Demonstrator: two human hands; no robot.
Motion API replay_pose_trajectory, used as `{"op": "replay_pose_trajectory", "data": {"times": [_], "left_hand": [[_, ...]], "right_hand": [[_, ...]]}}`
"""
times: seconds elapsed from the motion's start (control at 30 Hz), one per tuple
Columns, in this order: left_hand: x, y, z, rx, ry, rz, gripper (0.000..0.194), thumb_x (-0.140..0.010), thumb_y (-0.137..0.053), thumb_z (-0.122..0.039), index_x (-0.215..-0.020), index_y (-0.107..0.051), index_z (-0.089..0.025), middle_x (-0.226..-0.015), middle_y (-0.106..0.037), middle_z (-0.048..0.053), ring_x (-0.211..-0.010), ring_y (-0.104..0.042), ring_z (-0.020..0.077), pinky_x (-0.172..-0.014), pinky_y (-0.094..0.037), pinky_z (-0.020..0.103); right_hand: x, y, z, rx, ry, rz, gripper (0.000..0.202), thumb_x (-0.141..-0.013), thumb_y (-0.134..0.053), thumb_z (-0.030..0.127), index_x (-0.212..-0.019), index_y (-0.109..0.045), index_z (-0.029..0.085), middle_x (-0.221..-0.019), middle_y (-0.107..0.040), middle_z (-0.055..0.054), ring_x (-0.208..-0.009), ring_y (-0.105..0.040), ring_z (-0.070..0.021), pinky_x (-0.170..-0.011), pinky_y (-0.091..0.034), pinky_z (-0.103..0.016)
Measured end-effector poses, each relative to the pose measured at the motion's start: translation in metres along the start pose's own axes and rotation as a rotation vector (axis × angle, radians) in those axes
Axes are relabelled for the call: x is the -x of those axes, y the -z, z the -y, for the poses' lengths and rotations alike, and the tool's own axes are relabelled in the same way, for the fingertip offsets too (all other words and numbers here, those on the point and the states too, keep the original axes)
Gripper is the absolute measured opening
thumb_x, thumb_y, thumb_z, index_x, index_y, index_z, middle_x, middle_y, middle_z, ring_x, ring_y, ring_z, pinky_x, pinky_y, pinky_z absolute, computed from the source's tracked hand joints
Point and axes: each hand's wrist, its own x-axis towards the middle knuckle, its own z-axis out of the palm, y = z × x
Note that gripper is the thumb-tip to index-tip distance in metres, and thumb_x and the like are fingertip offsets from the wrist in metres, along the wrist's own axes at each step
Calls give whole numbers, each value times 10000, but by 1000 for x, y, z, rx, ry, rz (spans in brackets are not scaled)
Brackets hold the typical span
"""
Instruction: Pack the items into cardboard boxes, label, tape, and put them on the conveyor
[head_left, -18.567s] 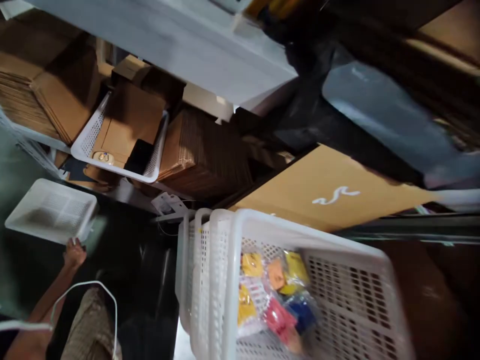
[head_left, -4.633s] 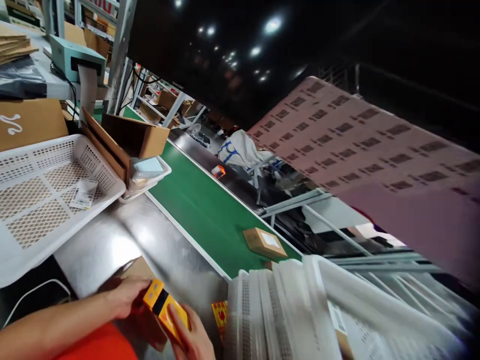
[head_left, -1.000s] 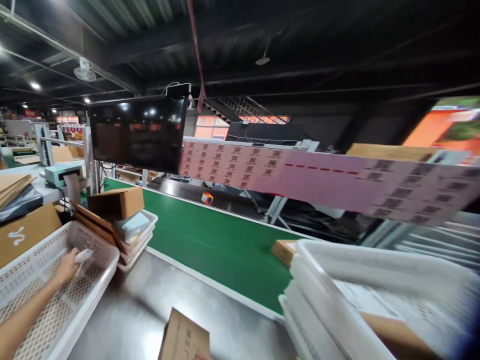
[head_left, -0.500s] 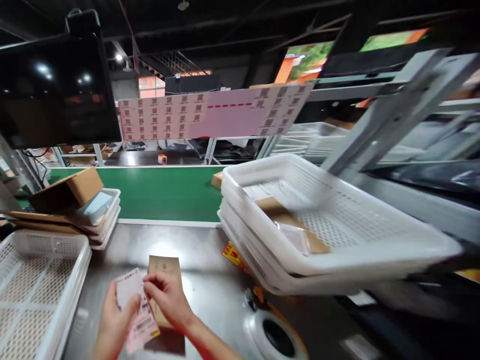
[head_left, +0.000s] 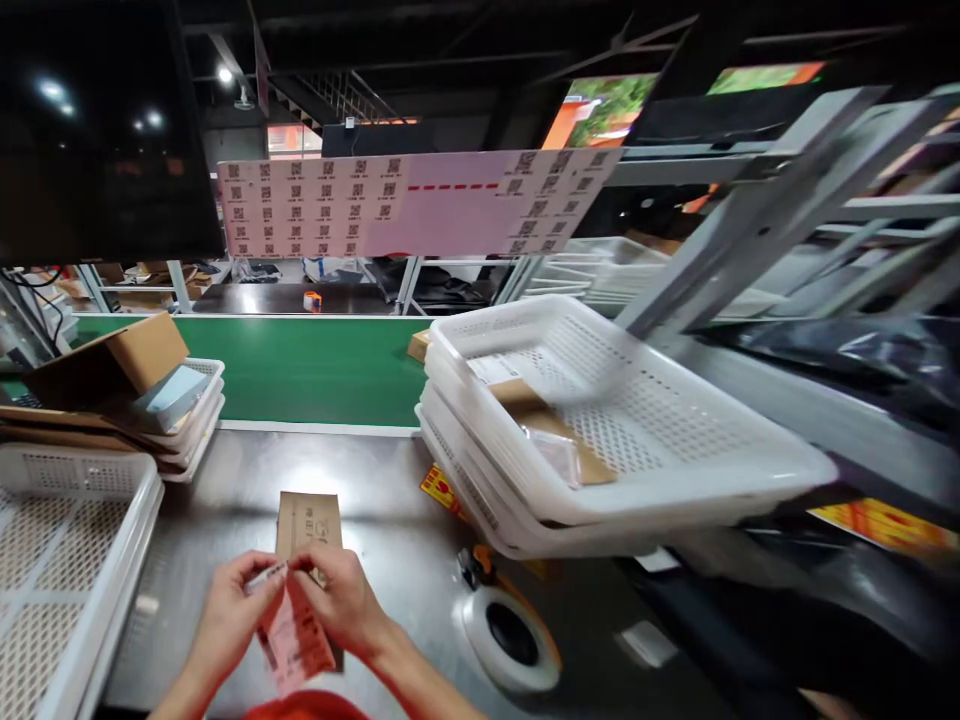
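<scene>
A pink and white printed label (head_left: 298, 640) hangs between my two hands, over the metal table (head_left: 390, 520). My left hand (head_left: 234, 610) is closed on the label's upper left part. With its fingertips pinched at the label's top edge, my right hand (head_left: 341, 600) almost meets the left one. Behind and partly under the hands lies a flat brown cardboard packet (head_left: 309, 512) with dark print on it. To the right of my right hand a tape dispenser with a roll of clear tape (head_left: 510, 640) rests on the table.
Stacked white baskets (head_left: 720, 490) on the right hold a brown packet. Another white basket (head_left: 135, 480) stands at the left, near an open cardboard box (head_left: 154, 355). Beyond the table runs a green conveyor belt (head_left: 315, 370), under a board of printed codes (head_left: 450, 215). A dark monitor hangs upper left.
My hands have drawn together at the label's top edge, and the label now looks folded or bent there. The view has shifted slightly, and more of the brown packet's print shows.
</scene>
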Motion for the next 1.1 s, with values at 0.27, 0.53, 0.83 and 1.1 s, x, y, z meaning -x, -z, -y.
{"op": "replay_pose_trajectory", "data": {"times": [0.27, 0.53, 0.83, 1.1], "left_hand": [[0, -5, -1, -2, -1, 26, 360, -801, -815, -543, -860, -856, -190, -872, -843, 90, -854, -770, 269, -782, -605, 296], [4, -5, -1, 12, -7, 19, 388, -827, -777, -557, -868, -857, -179, -855, -836, 91, -834, -763, 267, -764, -597, 300], [1, -3, 16, -9, 63, 6, 354, -762, -803, -542, -769, -831, -189, -763, -798, 68, -738, -726, 250, -698, -586, 299], [4, -16, 11, 117, 173, -49, 416, -679, -815, -582, -671, -777, -168, -675, -742, 45, -697, -651, 212, -692, -510, 290]], "right_hand": [[2, 6, -9, 81, 182, 31, 125, -940, -587, 162, -944, -694, 229, -816, -773, -22, -708, -719, -172, -675, -580, -271], [2, 0, -10, 174, 314, 35, 163, -1042, -548, 213, -1053, -710, 231, -883, -814, -38, -746, -749, -186, -693, -581, -289], [3, -2, -4, 304, 319, 45, 199, -1073, -523, 247, -1003, -709, 240, -871, -815, -21, -721, -745, -181, -672, -541, -292], [4, 0, -2, 471, 433, -22, 214, -1055, -518, 188, -986, -716, 229, -859, -822, -22, -668, -719, -164, -594, -503, -289]]}}
